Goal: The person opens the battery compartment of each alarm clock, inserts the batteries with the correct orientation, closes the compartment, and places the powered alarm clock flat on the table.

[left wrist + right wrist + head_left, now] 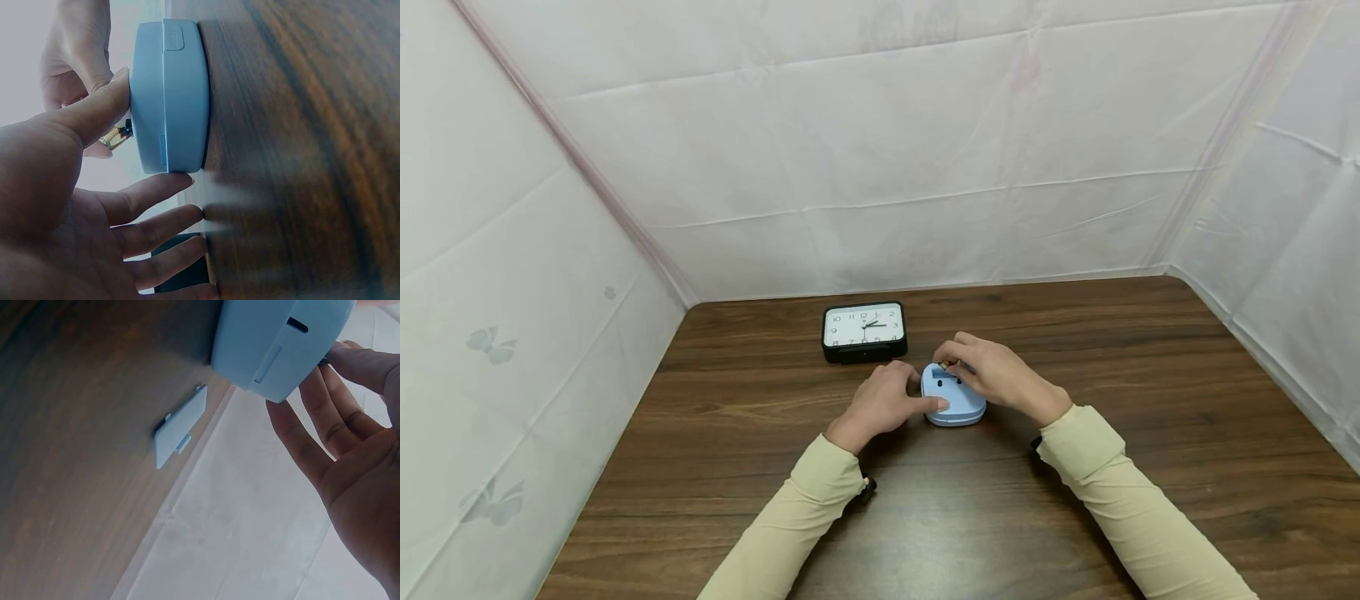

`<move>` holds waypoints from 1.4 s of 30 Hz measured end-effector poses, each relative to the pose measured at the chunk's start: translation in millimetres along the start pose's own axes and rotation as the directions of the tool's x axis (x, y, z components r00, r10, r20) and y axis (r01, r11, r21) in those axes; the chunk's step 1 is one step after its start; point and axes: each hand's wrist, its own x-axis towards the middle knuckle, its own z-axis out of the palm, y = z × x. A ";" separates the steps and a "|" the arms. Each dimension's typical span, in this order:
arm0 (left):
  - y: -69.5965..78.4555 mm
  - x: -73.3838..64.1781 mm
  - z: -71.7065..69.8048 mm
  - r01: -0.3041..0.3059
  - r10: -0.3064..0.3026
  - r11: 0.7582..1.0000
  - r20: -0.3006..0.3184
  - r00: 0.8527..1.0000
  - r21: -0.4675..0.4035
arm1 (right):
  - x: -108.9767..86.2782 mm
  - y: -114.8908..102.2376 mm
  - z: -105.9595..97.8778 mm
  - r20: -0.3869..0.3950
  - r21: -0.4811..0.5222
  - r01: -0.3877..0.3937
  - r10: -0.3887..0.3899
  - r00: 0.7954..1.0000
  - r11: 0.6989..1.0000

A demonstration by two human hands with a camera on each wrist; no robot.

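Note:
A light blue rounded plastic device [958,403] lies flat on the table, its open battery compartment [942,374] facing up, with small black knobs beside it. My left hand [883,398] steadies it from the left, thumb pressed on the top and index finger against the side; the other fingers spread out in the left wrist view. At the compartment's far edge my right hand [998,375] pinches a gold-and-black battery [117,137], partly hidden by the fingers. In the right wrist view, a light blue battery cover [181,428] with small tabs lies on the table near the device.
A black rectangular clock [865,332] with a white dial stands just beyond my left hand. The brown wood-grain table [737,467] ends at white sheeting [880,167] at the back, and sheeting also hangs on both sides.

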 end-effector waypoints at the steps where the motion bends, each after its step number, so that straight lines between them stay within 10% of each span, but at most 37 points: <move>1: 0.2 -0.2 -0.2 0.000 0.000 1.000 0.000 1.000 -0.001 | 0.1 0.2 0.4 -0.001 -0.004 0.006 -0.006 1.000 1.000; 24: 0.9 1.1 0.8 -0.012 0.012 0.999 0.010 1.000 0.043 | -1.2 4.2 -6.1 0.088 0.041 -0.135 0.131 0.987 0.990; 37: 2.0 0.6 0.1 -0.008 0.008 0.999 0.009 1.000 0.047 | -6.5 14.6 -31.3 0.286 0.157 -0.505 0.450 0.846 0.849; 42: 1.6 1.1 1.8 -0.010 0.010 0.999 -0.004 1.000 0.042 | -3.8 11.7 -27.4 0.316 0.170 -0.507 0.441 0.840 0.845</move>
